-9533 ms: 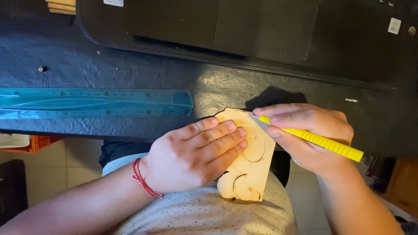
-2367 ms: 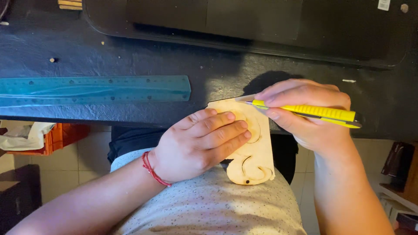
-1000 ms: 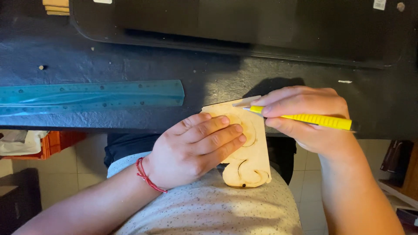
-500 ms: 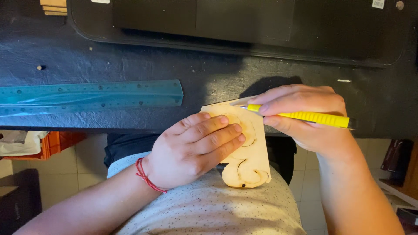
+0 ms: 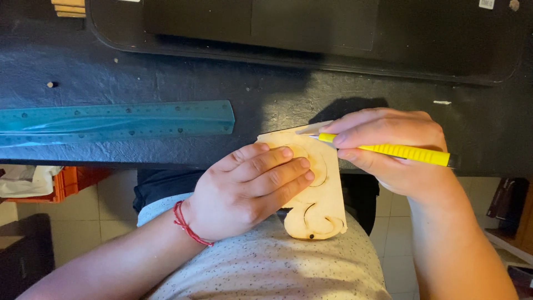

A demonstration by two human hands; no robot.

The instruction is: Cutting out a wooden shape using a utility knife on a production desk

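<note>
Plywood cut-out [image 5: 316, 208], pale, with curved slots and a scrolled lower end, lies half on the black table edge [image 5: 166, 83] and half over the lap, long axis running roughly 12 to 6 o'clock, scroll end at 6. Left hand [image 5: 244, 191] lies flat on it from 9 o'clock, fingers extended and close together, pressing down across the upper middle of the piece; nothing gripped, palm off the wood on the lap side. Red cord bracelet [image 5: 189, 228] at that wrist. Right hand [image 5: 394, 150] comes in from 3 o'clock, fingers closed in a pen grip around a yellow craft knife [image 5: 400, 151], whose long axis runs about 3 to 9 o'clock, tip toward 9. Blade tip sits at the top edge of the cut-out, near its 12 o'clock corner, just above the left fingertips [image 5: 297, 164]; the two are near but apart. Right hand is the nearer one to that top edge. Teal transparent ruler [image 5: 116, 119] lies on the table at 9 o'clock of the piece, well apart, long axis 3 to 9. Hidden: exact contact point of the blade with the wood cannot be made out; left fingers cover part of the circular slot; knife's rear end is cut short by shadow; dark tray-like object [image 5: 311, 33] at 12 o'clock runs out of frame.
</note>
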